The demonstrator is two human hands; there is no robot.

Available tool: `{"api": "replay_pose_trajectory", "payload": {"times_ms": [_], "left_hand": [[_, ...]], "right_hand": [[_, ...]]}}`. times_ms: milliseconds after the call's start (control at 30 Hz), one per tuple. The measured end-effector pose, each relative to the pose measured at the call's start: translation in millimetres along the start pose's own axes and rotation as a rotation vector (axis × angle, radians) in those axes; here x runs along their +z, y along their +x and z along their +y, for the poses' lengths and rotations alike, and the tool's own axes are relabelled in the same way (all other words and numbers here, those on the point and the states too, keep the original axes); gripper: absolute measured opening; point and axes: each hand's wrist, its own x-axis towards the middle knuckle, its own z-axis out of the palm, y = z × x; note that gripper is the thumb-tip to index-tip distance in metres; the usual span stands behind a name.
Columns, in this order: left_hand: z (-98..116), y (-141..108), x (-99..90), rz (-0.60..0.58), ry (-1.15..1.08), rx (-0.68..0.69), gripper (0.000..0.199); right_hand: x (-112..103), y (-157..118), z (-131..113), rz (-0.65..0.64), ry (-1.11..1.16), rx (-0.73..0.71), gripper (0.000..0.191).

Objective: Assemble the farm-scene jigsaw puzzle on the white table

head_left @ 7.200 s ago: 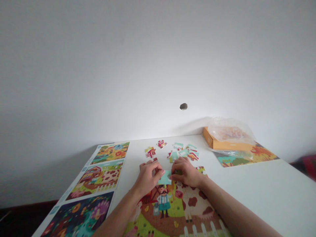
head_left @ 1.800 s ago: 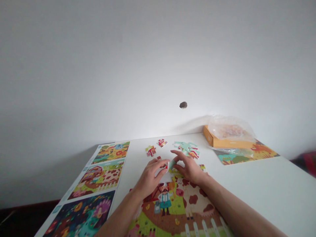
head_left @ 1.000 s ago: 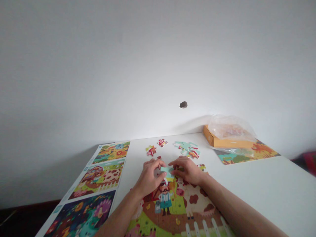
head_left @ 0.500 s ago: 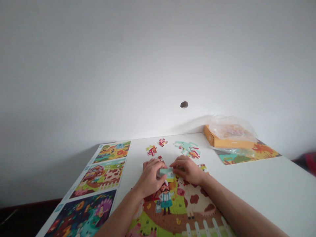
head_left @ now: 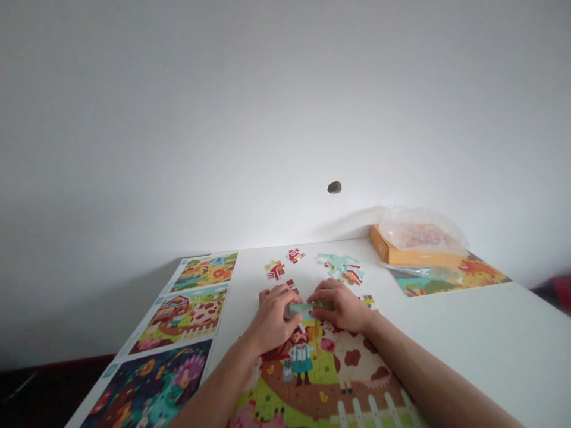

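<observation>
The left hand (head_left: 274, 315) grasps a pale-blue piece (head_left: 300, 309) between thumb and bent fingers, while the right hand (head_left: 341, 306) curls in from the other side, fingertips apparently touching the piece's right end; whether they pinch it or merely rest against it, I cannot tell. The piece lies between both hands at the far edge of the joined puzzle (head_left: 312, 375), right above the printed farmer; holding it from two sides probably keeps it level and square to that edge. A brown-red piece (head_left: 292, 285) sits just beyond the left fingertips, two barn pieces (head_left: 275, 270) a little farther off, and a pale-green cluster (head_left: 339, 261) beyond the right hand, seemingly laid there to stay within reach without covering the puzzle. Left of the left forearm, a picture sheet (head_left: 181, 318) lies face up, perhaps for easy looking. As for room, the puzzle fills the space between the forearms, so the wrists have little play inward; the white tabletop (head_left: 464, 351) runs wide to the right of the right forearm, and ahead it ends at the wall (head_left: 267, 131), with the orange box (head_left: 419, 258) farther right.
</observation>
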Motion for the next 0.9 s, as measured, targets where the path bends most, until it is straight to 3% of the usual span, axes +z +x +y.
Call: {"api": "replay_pose_trajectory", "payload": {"times_ms": [900], "left_hand": [[2.9, 0.3, -1.8, -0.004, 0.001, 0.003, 0.02]], "right_hand": [[-0.9, -0.9, 0.0, -0.029, -0.021, 0.009, 0.031]]}}
